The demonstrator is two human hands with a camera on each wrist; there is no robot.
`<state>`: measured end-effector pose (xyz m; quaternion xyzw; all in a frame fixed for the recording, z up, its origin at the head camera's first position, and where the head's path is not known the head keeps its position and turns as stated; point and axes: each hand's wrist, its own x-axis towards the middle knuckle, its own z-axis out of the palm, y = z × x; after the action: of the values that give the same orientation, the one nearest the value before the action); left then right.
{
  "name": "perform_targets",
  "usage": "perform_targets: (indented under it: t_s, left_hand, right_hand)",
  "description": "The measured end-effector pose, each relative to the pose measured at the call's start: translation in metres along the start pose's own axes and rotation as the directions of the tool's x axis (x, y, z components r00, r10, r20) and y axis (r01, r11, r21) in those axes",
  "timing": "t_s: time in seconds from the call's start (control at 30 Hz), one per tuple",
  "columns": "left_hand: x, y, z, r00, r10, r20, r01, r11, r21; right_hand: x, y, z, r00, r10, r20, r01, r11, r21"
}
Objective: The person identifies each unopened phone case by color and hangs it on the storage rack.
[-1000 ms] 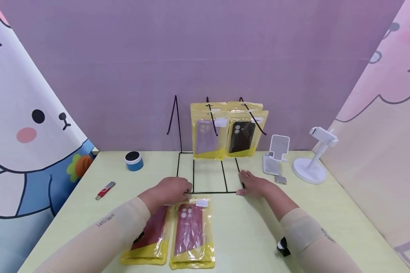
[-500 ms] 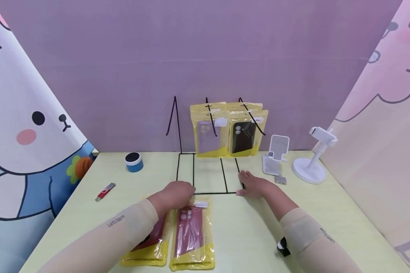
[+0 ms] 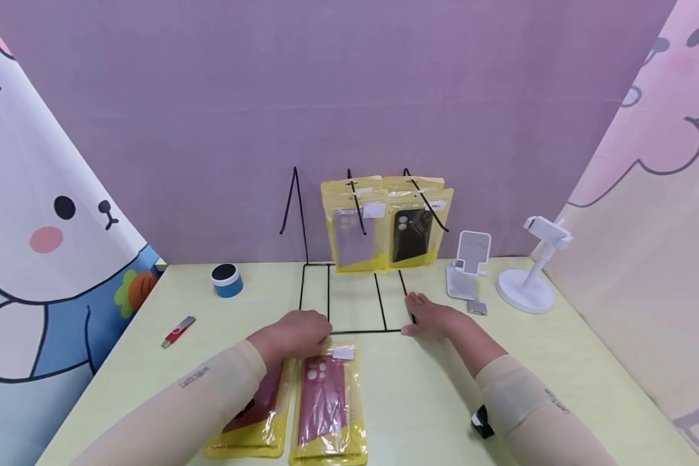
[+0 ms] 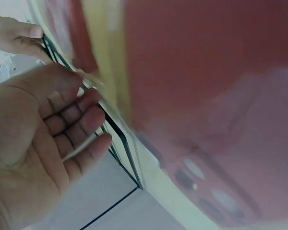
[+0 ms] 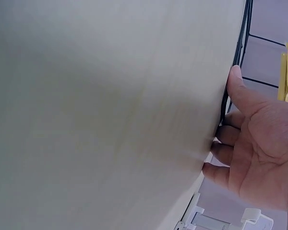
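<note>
A black wire display rack [image 3: 382, 304] stands at mid-table. Yellow-edged pouches with phone cases hang on its middle and right hooks: a lilac case [image 3: 349, 239] and a black case [image 3: 412, 236] face front. Before the rack lie two pouched reddish phone cases, the right pouch [image 3: 326, 401] beside the left pouch [image 3: 256, 421], which my forearm partly covers. My left hand [image 3: 297, 333] pinches the right pouch's upper corner by the rack's front bar, thumb and index finger meeting at the plastic in the left wrist view. My right hand [image 3: 433, 317] grips the rack's front right corner.
On the left are a red USB stick [image 3: 178, 332] and a blue-and-white jar [image 3: 227, 281]. To the right stand a white folding phone stand [image 3: 468, 265], a small grey piece [image 3: 477, 307] and a round-based white stand [image 3: 530, 285]. The rack's left hook [image 3: 291, 197] is bare.
My left hand has shifted slightly right, from the rack's front left corner onto the right pouch's top. My right hand stays at the rack. The head view has tilted slightly.
</note>
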<state>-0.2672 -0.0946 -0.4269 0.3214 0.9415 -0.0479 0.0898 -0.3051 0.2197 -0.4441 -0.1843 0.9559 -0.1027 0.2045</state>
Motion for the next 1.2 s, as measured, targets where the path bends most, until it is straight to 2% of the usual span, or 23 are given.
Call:
perform_targets:
  t_s: [0.2,0.43,0.63,0.7,0.83,1.07,1.2]
  left_hand:
    - [-0.007,-0.001,-0.003,1.0,0.002,-0.021,-0.003,0.999,-0.041]
    - [-0.011,-0.001,-0.011,0.99,-0.092,0.104,0.099,0.993,-0.06]
    - [-0.005,0.002,-0.004,0.996,-0.077,0.048,0.076,0.997,0.014]
    - [-0.003,0.003,-0.003,0.995,-0.087,0.046,0.087,0.996,0.02]
    - [0.0,0.005,-0.003,0.991,-0.119,0.063,0.121,0.992,-0.024]
    - [-0.007,0.004,-0.006,0.996,-0.085,0.031,0.086,0.996,-0.038]
    - [-0.012,-0.001,-0.012,0.996,-0.08,0.042,0.086,0.983,-0.162]
  right_hand:
    - [0.002,-0.001,0.001,1.0,-0.002,0.005,0.002,1.0,-0.014]
    - [0.002,-0.002,0.002,1.0,-0.01,0.01,0.01,1.0,-0.012]
    - [0.001,-0.002,0.001,1.0,0.01,0.005,-0.01,1.0,-0.021]
    - [0.001,-0.001,0.001,1.0,0.011,0.003,-0.011,1.0,-0.025]
    - [0.001,-0.001,0.0,1.0,0.012,0.004,-0.012,0.999,-0.03]
    - [0.001,0.0,-0.001,1.0,0.003,0.004,-0.003,1.0,-0.003]
    - [0.0,0.0,-0.001,1.0,0.0,0.006,0.0,1.0,0.002]
